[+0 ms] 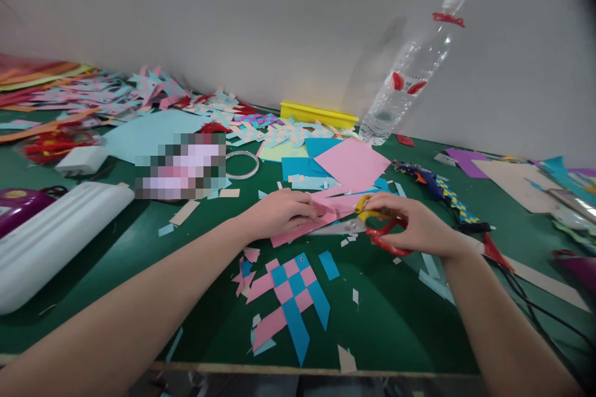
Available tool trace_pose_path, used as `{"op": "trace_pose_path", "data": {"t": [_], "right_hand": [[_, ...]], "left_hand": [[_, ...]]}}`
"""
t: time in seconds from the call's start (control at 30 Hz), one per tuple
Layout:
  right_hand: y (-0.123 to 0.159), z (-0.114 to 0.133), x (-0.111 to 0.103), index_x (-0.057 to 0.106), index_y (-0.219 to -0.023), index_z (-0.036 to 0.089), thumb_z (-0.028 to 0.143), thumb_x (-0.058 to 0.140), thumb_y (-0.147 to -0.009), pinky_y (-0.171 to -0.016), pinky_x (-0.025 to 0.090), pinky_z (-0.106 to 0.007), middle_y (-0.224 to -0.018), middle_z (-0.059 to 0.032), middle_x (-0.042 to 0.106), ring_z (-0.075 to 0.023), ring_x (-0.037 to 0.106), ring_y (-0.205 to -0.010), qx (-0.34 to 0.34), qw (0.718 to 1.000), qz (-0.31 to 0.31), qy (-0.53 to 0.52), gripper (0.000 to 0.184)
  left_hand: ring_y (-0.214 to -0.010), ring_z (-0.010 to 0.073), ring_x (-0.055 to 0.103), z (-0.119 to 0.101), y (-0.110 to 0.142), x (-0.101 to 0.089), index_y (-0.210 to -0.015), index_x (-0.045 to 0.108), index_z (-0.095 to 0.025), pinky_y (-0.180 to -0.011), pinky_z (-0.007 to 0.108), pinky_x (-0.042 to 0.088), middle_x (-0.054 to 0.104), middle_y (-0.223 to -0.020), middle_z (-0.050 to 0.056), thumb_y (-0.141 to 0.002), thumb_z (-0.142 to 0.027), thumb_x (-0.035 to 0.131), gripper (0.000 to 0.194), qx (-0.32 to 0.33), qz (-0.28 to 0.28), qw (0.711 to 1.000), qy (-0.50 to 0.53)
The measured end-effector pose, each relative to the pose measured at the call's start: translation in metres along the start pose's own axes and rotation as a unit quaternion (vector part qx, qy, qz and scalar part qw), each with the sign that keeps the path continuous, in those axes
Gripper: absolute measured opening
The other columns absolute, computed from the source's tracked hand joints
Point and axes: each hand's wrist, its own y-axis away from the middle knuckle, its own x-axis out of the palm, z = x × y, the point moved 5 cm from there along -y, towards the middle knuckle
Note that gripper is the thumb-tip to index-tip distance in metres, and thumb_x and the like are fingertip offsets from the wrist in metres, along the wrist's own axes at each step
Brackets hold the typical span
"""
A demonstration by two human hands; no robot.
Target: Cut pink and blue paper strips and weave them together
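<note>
Pink paper is pinched under the fingers of my left hand at the middle of the table. My right hand grips scissors with a yellow and a red handle. Their blades point left toward the pink paper, and I cannot tell whether they touch it. Nearer to me lies a woven paper fish in pink and blue checks with a small eye. A small blue piece of paper is to its right, and pink scraps lie to its left.
Behind my hands are a pink sheet, a yellow tray and a plastic bottle leaning on the wall. Paper strips pile up at the back left. A long white device lies left; cables run along the right.
</note>
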Motion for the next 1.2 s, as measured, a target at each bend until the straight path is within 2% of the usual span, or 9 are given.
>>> {"op": "trace_pose_path", "data": {"t": [0.07, 0.17, 0.27, 0.33, 0.4, 0.53, 0.73, 1.0, 1.2], "right_hand": [[0.004, -0.021, -0.014, 0.061, -0.110, 0.022, 0.034, 0.072, -0.070, -0.087, 0.055, -0.041, -0.124, -0.0106, 0.060, -0.0284, 0.063, -0.105, 0.041, 0.993, -0.100, -0.050, 0.043], [0.006, -0.050, -0.025, 0.055, -0.117, 0.021, 0.040, 0.071, -0.070, -0.090, 0.053, -0.045, -0.122, -0.0113, 0.061, -0.0285, 0.062, -0.107, 0.084, 0.959, -0.257, -0.087, 0.053], [0.007, -0.069, -0.025, 0.057, -0.114, 0.020, 0.041, 0.070, -0.069, -0.088, 0.052, -0.048, -0.111, -0.0121, 0.066, -0.0289, 0.064, -0.100, 0.162, 0.926, -0.342, -0.010, 0.052], [0.007, -0.074, -0.022, 0.059, -0.111, 0.019, 0.040, 0.070, -0.068, -0.083, 0.052, -0.050, -0.106, -0.0122, 0.067, -0.0296, 0.065, -0.093, 0.217, 0.913, -0.341, 0.060, 0.050], [0.007, -0.074, -0.019, 0.059, -0.111, 0.018, 0.041, 0.069, -0.067, -0.083, 0.052, -0.049, -0.108, -0.0129, 0.065, -0.0301, 0.064, -0.094, 0.229, 0.910, -0.327, 0.113, 0.050], [0.003, -0.068, -0.016, 0.056, -0.113, 0.017, 0.042, 0.066, -0.071, -0.089, 0.047, -0.049, -0.115, -0.0151, 0.060, -0.0320, 0.058, -0.104, 0.180, 0.912, -0.310, 0.199, 0.050], [-0.002, -0.073, -0.010, 0.054, -0.115, 0.017, 0.037, 0.055, -0.081, -0.093, 0.043, -0.051, -0.116, -0.0159, 0.058, -0.0336, 0.053, -0.112, 0.151, 0.909, -0.291, 0.257, 0.039], [-0.003, -0.077, -0.012, 0.048, -0.123, 0.017, 0.037, 0.057, -0.081, -0.091, 0.044, -0.050, -0.115, -0.0146, 0.061, -0.0338, 0.056, -0.110, 0.155, 0.912, -0.304, 0.230, 0.048], [-0.002, -0.068, -0.015, 0.048, -0.123, 0.019, 0.039, 0.058, -0.081, -0.089, 0.046, -0.048, -0.118, -0.0134, 0.061, -0.0320, 0.057, -0.109, 0.149, 0.909, -0.336, 0.198, 0.047]], "left_hand": [[-0.092, 0.0163, 0.061, 0.000, 0.000, -0.001, -0.102, 0.070, -0.023, -0.075, 0.029, 0.045, 0.069, -0.101, 0.003, -0.094, -0.021, 0.050, 0.021, -0.004, -0.005, 1.000, 0.008], [-0.097, 0.0170, 0.061, -0.002, 0.000, -0.004, -0.100, 0.070, -0.023, -0.080, 0.030, 0.045, 0.069, -0.102, 0.003, -0.093, -0.023, 0.051, 0.020, -0.010, -0.002, 1.000, 0.019], [-0.091, 0.0178, 0.061, -0.005, 0.001, -0.005, -0.100, 0.069, -0.022, -0.075, 0.030, 0.044, 0.068, -0.099, 0.004, -0.087, -0.034, 0.062, 0.019, -0.012, 0.022, 1.000, 0.012], [-0.092, 0.0195, 0.060, -0.007, 0.002, -0.006, -0.102, 0.067, -0.021, -0.076, 0.031, 0.044, 0.066, -0.103, 0.005, -0.081, -0.040, 0.068, 0.028, -0.014, 0.035, 0.999, -0.001], [-0.095, 0.0196, 0.059, -0.010, 0.003, -0.007, -0.104, 0.066, -0.022, -0.080, 0.032, 0.043, 0.065, -0.108, 0.005, -0.083, -0.038, 0.066, 0.027, -0.013, 0.047, 0.999, -0.010], [-0.092, 0.0172, 0.059, -0.011, 0.007, -0.010, -0.103, 0.068, -0.023, -0.081, 0.032, 0.043, 0.065, -0.103, 0.004, -0.090, -0.028, 0.057, 0.018, -0.006, 0.045, 0.998, -0.034], [-0.102, 0.0180, 0.057, -0.003, 0.010, -0.013, -0.108, 0.065, -0.025, -0.087, 0.034, 0.042, 0.063, -0.111, 0.003, -0.094, -0.023, 0.047, 0.023, -0.008, 0.044, 0.995, -0.087], [-0.105, 0.0192, 0.056, -0.003, 0.012, -0.015, -0.110, 0.062, -0.021, -0.089, 0.036, 0.038, 0.065, -0.112, 0.003, -0.091, -0.012, 0.043, 0.028, 0.001, 0.054, 0.988, -0.145], [-0.094, 0.0176, 0.058, -0.009, 0.010, -0.019, -0.105, 0.064, -0.020, -0.089, 0.036, 0.035, 0.069, -0.100, 0.002, -0.094, -0.017, 0.040, 0.027, -0.006, 0.016, 0.987, -0.162]]}}
